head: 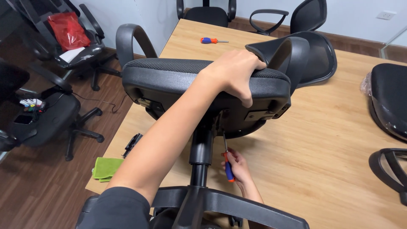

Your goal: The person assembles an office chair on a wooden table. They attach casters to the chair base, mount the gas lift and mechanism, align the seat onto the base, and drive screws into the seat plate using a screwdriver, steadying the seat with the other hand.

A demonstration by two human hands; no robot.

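A black office chair lies on the wooden table [330, 140], its star base [237, 203] toward me and its seat [186, 80] tipped up. My left hand [237, 74] reaches over the seat and grips its padded edge, fingers curled down over the rim. Under the seat, my right hand [240, 167] holds a blue and orange screwdriver [227, 163]. Its shaft points up at the mechanism beside the black gas column [201, 148]. The screwdriver tip is hidden against the underside of the seat.
A second screwdriver [213, 40] lies at the table's far end. A green cloth [106, 167] and a small black part [132, 144] sit at the left edge. A plastic-wrapped seat [388, 97] and an armrest [388, 167] lie on the right. Office chairs stand left, one holding a red bag [68, 29].
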